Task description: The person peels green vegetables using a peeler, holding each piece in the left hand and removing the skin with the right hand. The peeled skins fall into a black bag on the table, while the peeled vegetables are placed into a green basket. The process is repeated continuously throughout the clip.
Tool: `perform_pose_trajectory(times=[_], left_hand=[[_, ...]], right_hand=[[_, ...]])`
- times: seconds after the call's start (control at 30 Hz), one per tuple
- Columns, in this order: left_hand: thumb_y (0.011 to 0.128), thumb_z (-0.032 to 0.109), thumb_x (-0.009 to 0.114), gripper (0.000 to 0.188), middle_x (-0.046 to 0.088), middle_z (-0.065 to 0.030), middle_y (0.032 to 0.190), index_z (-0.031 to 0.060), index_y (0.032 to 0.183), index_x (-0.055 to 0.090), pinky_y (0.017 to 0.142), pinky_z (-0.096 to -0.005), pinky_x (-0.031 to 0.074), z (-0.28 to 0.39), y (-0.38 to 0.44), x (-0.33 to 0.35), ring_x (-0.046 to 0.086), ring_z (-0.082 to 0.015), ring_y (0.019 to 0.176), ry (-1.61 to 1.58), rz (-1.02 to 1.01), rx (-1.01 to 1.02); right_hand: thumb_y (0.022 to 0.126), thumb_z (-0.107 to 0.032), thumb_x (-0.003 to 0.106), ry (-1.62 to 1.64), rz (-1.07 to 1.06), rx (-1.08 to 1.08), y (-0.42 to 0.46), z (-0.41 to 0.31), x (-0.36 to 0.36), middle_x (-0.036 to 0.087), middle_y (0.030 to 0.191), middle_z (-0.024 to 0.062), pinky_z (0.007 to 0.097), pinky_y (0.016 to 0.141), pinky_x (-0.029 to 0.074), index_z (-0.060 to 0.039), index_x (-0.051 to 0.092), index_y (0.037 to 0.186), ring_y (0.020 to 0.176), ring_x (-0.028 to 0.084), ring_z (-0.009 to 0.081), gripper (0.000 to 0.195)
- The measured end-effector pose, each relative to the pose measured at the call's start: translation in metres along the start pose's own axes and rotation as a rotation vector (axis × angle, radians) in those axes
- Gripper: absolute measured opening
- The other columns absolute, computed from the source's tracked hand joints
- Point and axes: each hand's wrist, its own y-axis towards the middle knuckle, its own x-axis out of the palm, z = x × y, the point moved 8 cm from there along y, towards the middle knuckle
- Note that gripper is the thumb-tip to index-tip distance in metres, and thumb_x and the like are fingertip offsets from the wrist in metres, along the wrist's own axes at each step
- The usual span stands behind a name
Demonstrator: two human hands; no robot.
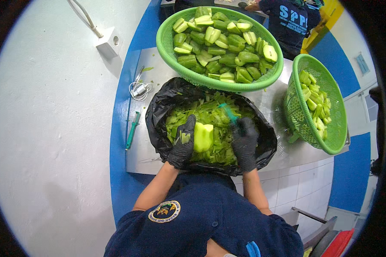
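My left hand (183, 144), in a black glove, holds a pale, peeled piece of chayote (203, 137); shreds of peel stick to the glove. Gripped in my gloved right hand (245, 141) is a green-handled peeler (228, 112), blurred and angled up to the left, apart from the chayote. Both hands are over a container or bag opening lined with a black plastic bag (157, 106). Inside it lies a heap of green peelings (209, 109).
A large green plastic basket (167, 61) of unpeeled, cut chayote stands behind the bag. At right, another green basket (341, 122) holds peeled pieces. A second peeler (133, 131) and a white cable with charger (141, 90) lie left on the metal table (144, 163). A person (291, 22) stands beyond.
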Motion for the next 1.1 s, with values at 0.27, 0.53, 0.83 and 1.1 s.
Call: perform_pose_trajectory(times=[0.27,0.53,0.83,1.1], left_hand=[[0.101,0.027,0.043,0.041,0.061,-0.0080,0.114,0.0048,0.136,0.046,0.089,-0.0320,0.048,-0.061,-0.003,0.027,0.059,-0.0188,0.100,-0.652,0.008,-0.511],[0.097,0.012,0.049,0.047,0.055,-0.0068,0.124,0.0070,0.142,0.037,0.093,-0.0321,0.047,0.002,0.005,0.007,0.057,-0.0202,0.106,-0.608,-0.131,-0.230],[0.098,0.033,0.053,0.022,0.062,0.0002,0.081,0.0129,0.097,0.062,0.064,-0.0284,0.052,0.003,0.008,0.026,0.061,-0.0122,0.072,-1.239,0.030,-0.759],[0.077,0.002,0.072,0.076,0.052,-0.0106,0.123,0.0057,0.142,0.032,0.090,-0.0307,0.049,0.020,0.010,0.000,0.055,-0.0197,0.106,-0.344,-0.087,-0.006]], right_hand=[[0.081,-0.002,0.070,0.130,-0.156,-0.059,-0.035,-0.026,0.006,0.059,0.074,0.0119,0.0326,0.062,0.045,-0.0005,0.057,0.084,0.065,0.055,0.0203,0.013],[0.078,0.000,0.072,0.124,0.052,0.038,-0.002,0.002,-0.018,0.053,0.073,0.0093,0.0319,0.060,0.044,-0.0007,0.057,0.085,0.063,0.053,0.0209,0.017],[0.078,0.002,0.069,0.103,-0.063,-0.068,-0.021,-0.024,0.000,0.052,0.072,0.0123,0.0317,0.061,0.043,0.0015,0.054,0.083,0.064,0.051,0.0250,0.016],[0.079,-0.004,0.070,0.272,-0.154,-0.039,-0.031,-0.016,0.001,0.053,0.074,0.0125,0.0371,0.056,0.044,-0.0021,0.059,0.086,0.062,0.055,0.0277,0.013]])
